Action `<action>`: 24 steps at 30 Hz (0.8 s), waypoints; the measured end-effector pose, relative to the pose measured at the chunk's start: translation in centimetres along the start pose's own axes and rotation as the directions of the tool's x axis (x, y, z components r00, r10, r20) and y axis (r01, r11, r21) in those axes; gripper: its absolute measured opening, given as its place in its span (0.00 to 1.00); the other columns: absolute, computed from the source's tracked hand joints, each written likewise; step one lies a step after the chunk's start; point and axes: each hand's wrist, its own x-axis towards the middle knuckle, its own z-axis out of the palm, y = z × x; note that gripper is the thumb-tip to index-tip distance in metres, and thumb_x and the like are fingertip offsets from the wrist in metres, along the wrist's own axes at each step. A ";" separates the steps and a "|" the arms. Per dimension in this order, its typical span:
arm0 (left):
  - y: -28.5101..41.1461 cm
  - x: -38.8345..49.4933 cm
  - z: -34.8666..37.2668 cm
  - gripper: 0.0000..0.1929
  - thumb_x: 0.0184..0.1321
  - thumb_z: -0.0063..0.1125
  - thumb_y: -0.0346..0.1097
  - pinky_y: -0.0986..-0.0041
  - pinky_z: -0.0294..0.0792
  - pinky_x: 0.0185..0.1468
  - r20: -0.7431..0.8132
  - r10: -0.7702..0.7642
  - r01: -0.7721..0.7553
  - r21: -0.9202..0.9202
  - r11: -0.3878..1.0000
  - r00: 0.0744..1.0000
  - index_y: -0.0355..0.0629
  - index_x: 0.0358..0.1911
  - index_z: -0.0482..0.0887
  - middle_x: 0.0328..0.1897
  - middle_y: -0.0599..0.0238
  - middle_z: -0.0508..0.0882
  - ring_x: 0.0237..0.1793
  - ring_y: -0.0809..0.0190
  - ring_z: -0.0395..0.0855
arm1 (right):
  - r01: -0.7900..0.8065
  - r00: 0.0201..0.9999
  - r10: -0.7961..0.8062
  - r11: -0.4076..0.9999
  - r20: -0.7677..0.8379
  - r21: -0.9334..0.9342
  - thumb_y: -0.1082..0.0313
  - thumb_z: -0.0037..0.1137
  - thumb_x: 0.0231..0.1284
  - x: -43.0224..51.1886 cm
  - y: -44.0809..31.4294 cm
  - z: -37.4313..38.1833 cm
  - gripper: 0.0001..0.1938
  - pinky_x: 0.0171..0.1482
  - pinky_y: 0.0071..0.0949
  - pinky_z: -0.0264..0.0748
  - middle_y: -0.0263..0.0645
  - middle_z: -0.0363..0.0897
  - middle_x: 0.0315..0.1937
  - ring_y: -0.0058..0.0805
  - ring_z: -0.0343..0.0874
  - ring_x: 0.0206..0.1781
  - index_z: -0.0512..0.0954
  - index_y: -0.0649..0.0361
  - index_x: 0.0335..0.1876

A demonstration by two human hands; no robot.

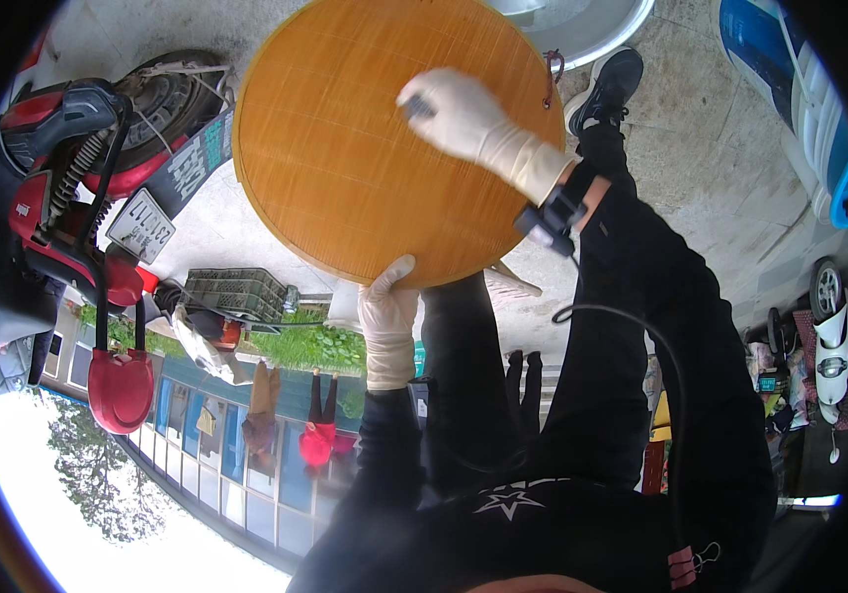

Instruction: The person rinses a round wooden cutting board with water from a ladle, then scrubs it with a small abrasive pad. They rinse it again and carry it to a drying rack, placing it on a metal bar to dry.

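A round bamboo board (pixel 320 148) with a fine-lined, orange-brown face tilts before me, above my legs. My left hand (pixel 388 319), in a pale rubber glove, grips its near edge with the thumb lying on the face. Over the upper right part of the board is my right hand (pixel 461 118), gloved too and slightly blurred. Its curled fingers hold a small dark grey object (pixel 418 108), mostly hidden by the glove; its kind is unclear. A dark red cord loop (pixel 551 74) hangs at the board's right edge.
A red two-wheeled scooter (pixel 31 207) stands at the left, near a grey plastic crate (pixel 235 293). Beyond the board lies a shiny metal basin (pixel 602 30). Blue and white plastic containers (pixel 813 133) are at the right. A black cable (pixel 617 307) trails from my right wrist. Two people (pixel 316 437) stand farther off.
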 end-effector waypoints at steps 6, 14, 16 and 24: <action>0.0 0.4 -0.8 0.28 0.52 0.58 0.14 0.58 0.68 0.67 -0.002 0.003 -0.003 0.032 0.999 1.000 0.35 0.59 0.74 0.57 0.56 0.78 0.59 0.52 0.76 | -0.361 0.928 0.318 0.894 -0.193 -0.266 0.67 0.56 0.57 4.3 3.4 -2.8 0.07 0.48 0.44 0.79 0.50 0.84 0.36 0.51 0.82 0.42 0.82 0.60 0.36; -1.0 0.4 -1.3 0.23 0.53 0.56 0.15 0.55 0.70 0.65 -0.019 -0.043 0.043 -0.006 0.999 0.999 0.33 0.56 0.77 0.55 0.55 0.79 0.57 0.52 0.78 | -0.137 0.915 0.175 0.982 0.363 -0.127 0.69 0.59 0.57 0.7 -1.7 -1.2 0.08 0.55 0.40 0.77 0.42 0.81 0.41 0.46 0.80 0.50 0.81 0.55 0.42; -1.1 0.3 -1.4 0.25 0.53 0.57 0.15 0.55 0.70 0.65 -0.030 -0.044 0.044 -0.004 0.999 0.999 0.34 0.57 0.76 0.57 0.55 0.78 0.58 0.52 0.77 | -0.278 0.939 0.313 0.935 0.143 -0.222 0.70 0.58 0.56 1.8 -1.4 -1.2 0.08 0.55 0.39 0.77 0.44 0.81 0.41 0.46 0.80 0.50 0.82 0.57 0.41; -1.4 0.4 -2.2 0.26 0.52 0.58 0.15 0.58 0.70 0.65 -0.005 0.087 -0.075 0.475 0.877 0.996 0.33 0.58 0.74 0.55 0.56 0.78 0.56 0.53 0.77 | -0.201 0.954 0.260 0.924 0.149 -0.324 0.69 0.58 0.54 3.8 -0.6 -1.5 0.10 0.54 0.41 0.78 0.46 0.83 0.45 0.48 0.82 0.50 0.83 0.57 0.42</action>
